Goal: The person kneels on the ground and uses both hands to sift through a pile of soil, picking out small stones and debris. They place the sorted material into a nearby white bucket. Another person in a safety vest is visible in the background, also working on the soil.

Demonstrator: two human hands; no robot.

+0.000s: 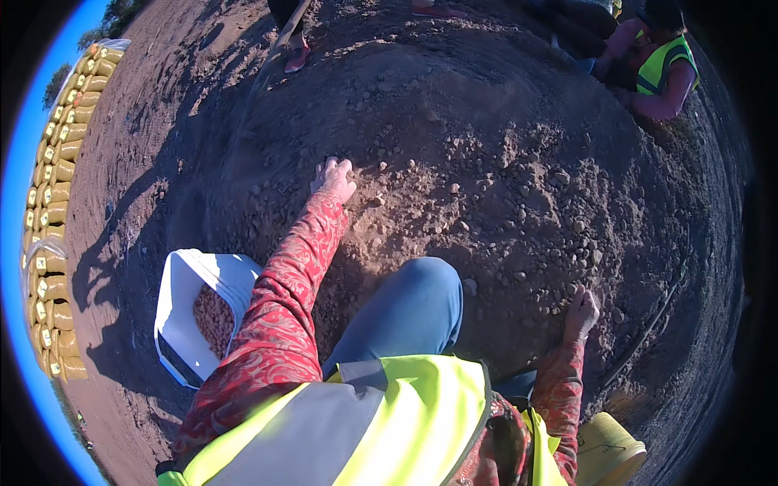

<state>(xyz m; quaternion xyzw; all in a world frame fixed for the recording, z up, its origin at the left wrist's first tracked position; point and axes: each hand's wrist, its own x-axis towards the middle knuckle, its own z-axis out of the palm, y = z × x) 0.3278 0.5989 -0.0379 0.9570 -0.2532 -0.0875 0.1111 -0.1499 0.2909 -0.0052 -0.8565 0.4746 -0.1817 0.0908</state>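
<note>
On the soil mound, my left hand [333,180] is spread with its fingers down on the dirt; whether anything lies under them is hidden. My right hand [581,312] rests lower on the right, fingers curled against the stony soil, and what they may hold does not show. Small round clods or stones [523,206] lie scattered between the hands. Left of my left forearm, a white plastic bucket [176,304] leans open toward me, partly filled with small reddish-brown round lumps [213,319]. A yellow bucket [609,449] lies tilted beside my right sleeve.
A co-worker in a hi-vis vest [662,67] is low on the ground at the upper right. Another person's foot in a red shoe [297,58] stands beside a long handle [292,24]. A dark hose or rod [644,328] lies at right. Stacked yellow sacks [58,212] stand far left.
</note>
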